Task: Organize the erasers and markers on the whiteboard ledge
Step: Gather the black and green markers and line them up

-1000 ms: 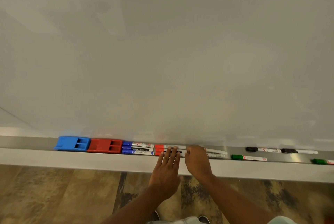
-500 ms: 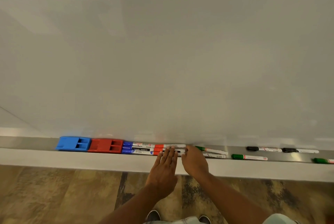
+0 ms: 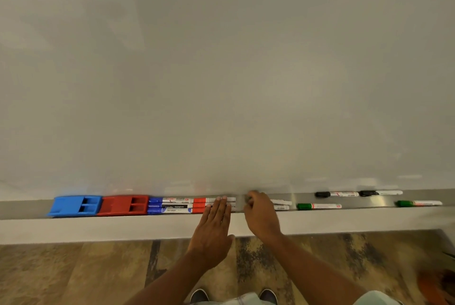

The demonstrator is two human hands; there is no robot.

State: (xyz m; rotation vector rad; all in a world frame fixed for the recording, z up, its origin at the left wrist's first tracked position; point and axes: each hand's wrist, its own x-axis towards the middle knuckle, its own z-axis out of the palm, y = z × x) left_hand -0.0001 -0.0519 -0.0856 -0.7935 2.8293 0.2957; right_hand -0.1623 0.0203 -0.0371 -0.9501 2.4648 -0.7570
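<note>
On the whiteboard ledge (image 3: 369,208), markers lie lengthwise. The left hand (image 3: 214,228) rests flat, fingers (image 3: 219,206) spread on the red markers (image 3: 211,203). The right hand (image 3: 259,216) curls over two markers (image 3: 282,205) just to its right, apparently gripping their hidden ends. The green marker (image 3: 318,206) lies further right, nearer that hand.

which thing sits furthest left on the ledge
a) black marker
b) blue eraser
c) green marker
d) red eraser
b: the blue eraser lies at the left end of the ledge, with the red eraser touching its right side and all the markers further right.
</note>
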